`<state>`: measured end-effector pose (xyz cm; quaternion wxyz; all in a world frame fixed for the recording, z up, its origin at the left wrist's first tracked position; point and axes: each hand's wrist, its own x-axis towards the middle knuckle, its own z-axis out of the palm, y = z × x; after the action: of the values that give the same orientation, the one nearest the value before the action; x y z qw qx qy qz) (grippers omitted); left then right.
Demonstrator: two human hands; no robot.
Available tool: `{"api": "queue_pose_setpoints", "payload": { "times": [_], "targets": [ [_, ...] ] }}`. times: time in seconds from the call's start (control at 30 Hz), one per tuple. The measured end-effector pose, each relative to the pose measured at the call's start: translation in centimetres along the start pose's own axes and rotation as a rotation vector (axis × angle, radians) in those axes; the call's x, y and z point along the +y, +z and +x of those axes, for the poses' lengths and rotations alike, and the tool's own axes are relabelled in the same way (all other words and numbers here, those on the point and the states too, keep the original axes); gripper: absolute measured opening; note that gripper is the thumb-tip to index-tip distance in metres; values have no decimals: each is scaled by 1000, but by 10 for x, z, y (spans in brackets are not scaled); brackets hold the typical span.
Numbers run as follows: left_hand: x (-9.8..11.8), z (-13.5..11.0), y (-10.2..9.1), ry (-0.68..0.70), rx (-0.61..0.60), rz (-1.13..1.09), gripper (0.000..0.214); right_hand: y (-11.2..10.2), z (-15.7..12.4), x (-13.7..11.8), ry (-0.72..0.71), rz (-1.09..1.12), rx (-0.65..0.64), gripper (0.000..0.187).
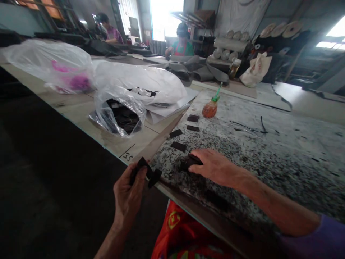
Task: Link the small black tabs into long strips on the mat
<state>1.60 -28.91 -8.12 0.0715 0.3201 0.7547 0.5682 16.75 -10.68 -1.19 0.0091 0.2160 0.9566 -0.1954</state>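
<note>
My left hand (pixel 132 187) is closed around dark rectangular pieces (pixel 154 177), held just off the table's front edge. Over the speckled board, my right hand (pixel 211 166) grips another dark piece (pixel 194 160) between thumb and fingers. Several flat dark pieces, one of them a small rectangle (pixel 178 146), lie in a loose row beyond it. Farther back on the board stands an orange bottle (pixel 209 109) with a green nozzle. To the left, an open clear plastic bag (pixel 99 124) holds many dark pieces (pixel 124 117).
A white plastic bag (pixel 164 82) and a clear bag with something pink inside (pixel 32 57) lie on the left table. Thin black strips (pixel 250 129) lie on the board. Grey sheets (pixel 207 72) are heaped behind. Two people work at the back, one in green (pixel 189 49).
</note>
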Motion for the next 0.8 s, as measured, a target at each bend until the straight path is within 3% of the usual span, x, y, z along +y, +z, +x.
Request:
{"api": "queue_pose_setpoints", "payload": {
  "times": [0.13,0.43,0.8],
  "targets": [
    [-4,-3,-4,30,10,48,22,2,2,-2,-46,-75,-8,37],
    [-4,-15,-8,242,-211,262,24,1,5,-7,12,-101,-41,32],
    [-4,-10,-2,395,-191,423,13,-5,7,-13,11,-64,-107,34]
  ]
}}
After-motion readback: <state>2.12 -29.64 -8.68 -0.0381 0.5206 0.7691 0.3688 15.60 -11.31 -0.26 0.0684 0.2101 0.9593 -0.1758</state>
